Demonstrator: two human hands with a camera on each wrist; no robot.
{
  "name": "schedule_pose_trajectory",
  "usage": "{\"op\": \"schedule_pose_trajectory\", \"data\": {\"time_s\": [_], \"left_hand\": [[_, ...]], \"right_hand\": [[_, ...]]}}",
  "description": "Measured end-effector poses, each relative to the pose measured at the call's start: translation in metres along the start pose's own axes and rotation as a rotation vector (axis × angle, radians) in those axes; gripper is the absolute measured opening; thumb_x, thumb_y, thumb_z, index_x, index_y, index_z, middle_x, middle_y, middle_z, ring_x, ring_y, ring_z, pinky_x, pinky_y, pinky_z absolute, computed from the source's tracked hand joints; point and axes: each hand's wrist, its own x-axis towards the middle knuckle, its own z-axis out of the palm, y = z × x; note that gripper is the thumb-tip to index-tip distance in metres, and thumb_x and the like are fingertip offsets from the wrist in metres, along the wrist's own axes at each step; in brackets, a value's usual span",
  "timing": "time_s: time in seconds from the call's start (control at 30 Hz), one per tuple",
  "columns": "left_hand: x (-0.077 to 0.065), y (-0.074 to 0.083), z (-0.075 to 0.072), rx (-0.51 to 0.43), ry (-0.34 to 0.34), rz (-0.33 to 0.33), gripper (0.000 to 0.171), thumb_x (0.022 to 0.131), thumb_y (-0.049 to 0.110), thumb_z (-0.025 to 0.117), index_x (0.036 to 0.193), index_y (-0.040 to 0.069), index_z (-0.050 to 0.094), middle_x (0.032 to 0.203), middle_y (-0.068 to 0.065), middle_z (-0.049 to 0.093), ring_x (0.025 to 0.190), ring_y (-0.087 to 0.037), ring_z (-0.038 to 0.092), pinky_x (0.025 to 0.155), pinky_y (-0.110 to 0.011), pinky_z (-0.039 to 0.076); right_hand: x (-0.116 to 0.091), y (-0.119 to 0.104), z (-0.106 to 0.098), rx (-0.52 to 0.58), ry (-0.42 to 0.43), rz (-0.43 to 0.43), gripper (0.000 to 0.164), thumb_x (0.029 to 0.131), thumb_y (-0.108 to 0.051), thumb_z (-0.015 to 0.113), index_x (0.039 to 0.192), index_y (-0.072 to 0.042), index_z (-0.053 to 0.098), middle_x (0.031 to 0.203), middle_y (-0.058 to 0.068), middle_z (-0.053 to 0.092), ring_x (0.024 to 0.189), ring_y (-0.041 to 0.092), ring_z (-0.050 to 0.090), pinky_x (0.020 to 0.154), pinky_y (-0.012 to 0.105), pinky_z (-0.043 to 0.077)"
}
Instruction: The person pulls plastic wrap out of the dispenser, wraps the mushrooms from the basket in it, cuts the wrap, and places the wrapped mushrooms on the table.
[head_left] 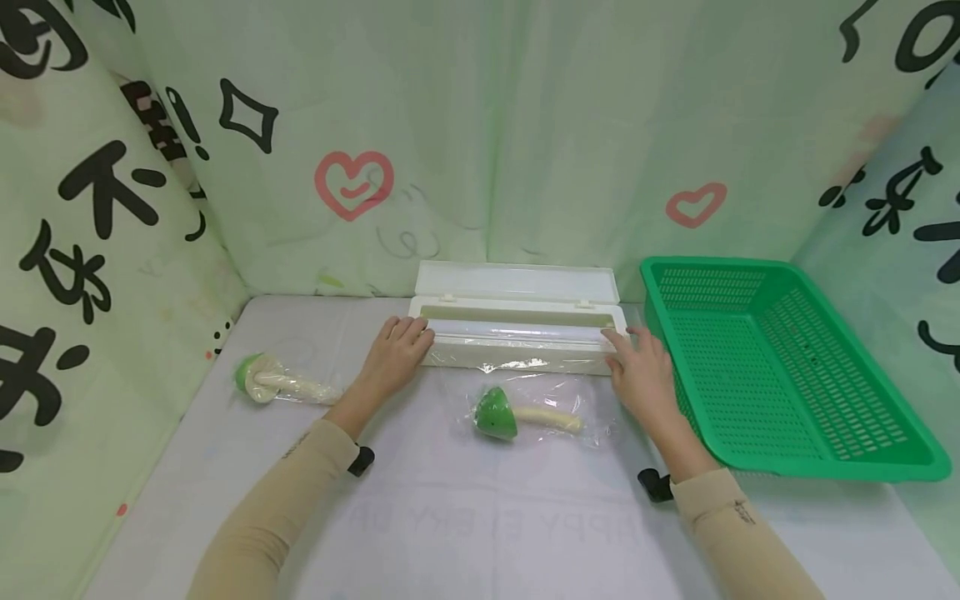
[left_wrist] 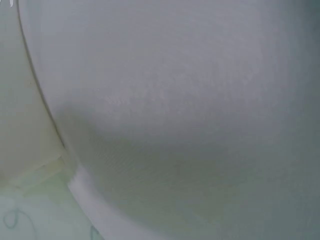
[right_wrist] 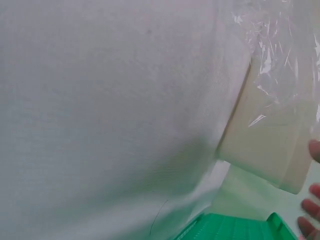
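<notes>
A long white cling film dispenser box (head_left: 517,357) stands at the back of the table, lid raised, with a roll of clear film (head_left: 517,330) inside. My left hand (head_left: 399,348) rests on its left end, the thumb out of sight. At the right end, my right hand (head_left: 645,371) touches the box with fingers spread apart. Film hangs over the box front onto the table. On this film lies a mushroom-shaped thing with a green cap (head_left: 497,414) and a pale stem (head_left: 551,418). A similar green-and-cream piece (head_left: 273,382), wrapped in film, lies left of my left hand.
A large green plastic basket (head_left: 806,467) stands on the right, close beside my right forearm. Printed pale-green cloth (head_left: 487,125) walls enclose the back and sides. White cloth covers the table (head_left: 450,533). The left wrist view shows mostly blurred tablecloth.
</notes>
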Motion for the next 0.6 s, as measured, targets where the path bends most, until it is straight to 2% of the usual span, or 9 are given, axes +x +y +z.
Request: {"op": "schedule_pose_trajectory", "data": {"time_s": [0.1,0.2,0.37,0.5,0.6], "left_hand": [[0.001,0.001,-0.001,-0.018,-0.002,-0.003,0.028,0.099,0.018,0.032,0.090,0.005,0.055,0.096,-0.010,0.054,0.087,-0.026,0.051,0.080,-0.039,0.039],[0.001,0.002,-0.003,-0.040,-0.004,-0.008,0.035,0.100,0.020,0.024,0.090,0.004,0.054,0.093,-0.010,0.053,0.084,-0.026,0.050,0.080,-0.039,0.038],[0.000,0.003,-0.006,-0.083,-0.005,-0.019,0.044,0.100,0.023,0.016,0.089,0.004,0.054,0.090,-0.010,0.053,0.083,-0.026,0.049,0.080,-0.039,0.037],[-0.004,0.003,-0.010,-0.123,0.017,-0.021,0.044,0.100,0.024,0.017,0.087,0.004,0.054,0.088,-0.010,0.054,0.081,-0.026,0.048,0.078,-0.038,0.037],[-0.010,0.003,-0.013,-0.168,0.043,-0.001,0.044,0.100,0.024,0.018,0.086,0.003,0.054,0.088,-0.010,0.055,0.080,-0.026,0.049,0.077,-0.039,0.038]], "right_hand": [[0.000,-0.001,0.001,0.050,0.088,-0.104,0.022,0.077,0.004,0.064,0.097,-0.005,0.063,0.107,0.024,0.051,0.093,0.044,0.049,0.071,0.055,0.038],[0.000,-0.002,0.000,0.116,0.137,-0.136,0.012,0.074,0.007,0.064,0.082,-0.001,0.061,0.096,0.021,0.053,0.087,0.041,0.050,0.068,0.053,0.038],[-0.004,-0.004,-0.005,0.223,0.127,-0.099,0.010,0.073,0.008,0.063,0.077,0.001,0.057,0.087,0.019,0.053,0.084,0.037,0.050,0.073,0.048,0.039],[-0.009,-0.007,-0.011,0.296,0.087,-0.023,0.007,0.076,0.008,0.059,0.078,0.002,0.055,0.082,0.016,0.051,0.076,0.029,0.048,0.066,0.037,0.039],[-0.014,-0.008,-0.014,0.344,0.086,-0.001,0.008,0.076,0.009,0.056,0.079,0.002,0.054,0.077,0.013,0.049,0.070,0.023,0.046,0.060,0.030,0.038]]}}
